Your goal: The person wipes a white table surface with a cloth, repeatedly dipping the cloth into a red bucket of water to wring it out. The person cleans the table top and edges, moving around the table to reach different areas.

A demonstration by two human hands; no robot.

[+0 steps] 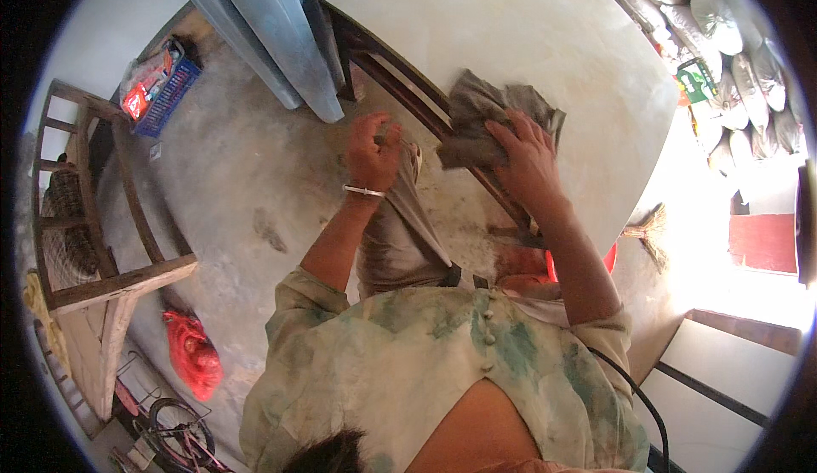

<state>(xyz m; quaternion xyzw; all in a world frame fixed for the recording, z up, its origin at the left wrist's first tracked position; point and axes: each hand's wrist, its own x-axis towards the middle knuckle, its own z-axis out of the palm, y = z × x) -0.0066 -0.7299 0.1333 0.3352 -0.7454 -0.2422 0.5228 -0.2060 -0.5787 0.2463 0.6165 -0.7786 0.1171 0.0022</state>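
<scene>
My right hand (526, 154) presses on a crumpled grey-brown cloth (475, 112) at the near left edge of a pale tabletop (593, 45); part of the cloth hangs over that edge. To the left of the table my left hand (374, 154), with a light bracelet (364, 190) at the wrist, is raised over my trouser leg (402, 243). Its fingers are curled, and whether something small lies between them is unclear.
Light blue plastic furniture (274, 33) stands against the table's far left side. On the floor lie a blue basket (169, 96) with packets and a red bag (193, 355). A wooden frame (127, 281) is at the left, a straw broom (654, 237) at the right, beyond a red basin (609, 259).
</scene>
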